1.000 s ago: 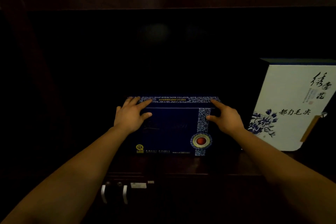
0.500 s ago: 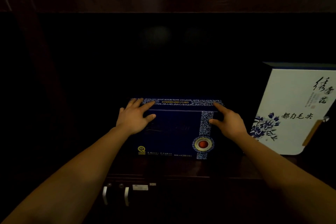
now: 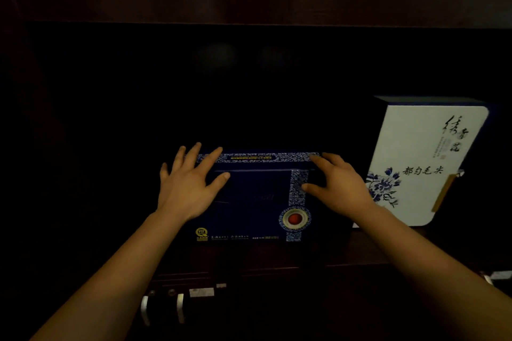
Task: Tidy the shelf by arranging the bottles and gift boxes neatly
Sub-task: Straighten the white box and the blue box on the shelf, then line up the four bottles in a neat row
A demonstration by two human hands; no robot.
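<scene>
**Dark blue gift box** (image 3: 249, 202), upright on the shelf (image 3: 249, 255), just left of the white gift box (image 3: 424, 163) and apart from it. It is judged a rigid, smooth-faced carton: stiff, perhaps weighty if filled, and slippery on the front panel. It is best taken at the two upper corners or end walls.

**Left hand** (image 3: 188, 188) lies flat over the upper corner farther from the white gift box, fingers spread and straight, thumb on the front.

**Right hand** (image 3: 340, 188) covers the nearer upper corner, index finger along the top edge, thumb extended on the front; its other fingers are hidden.

Both forearms reach forward.
</scene>
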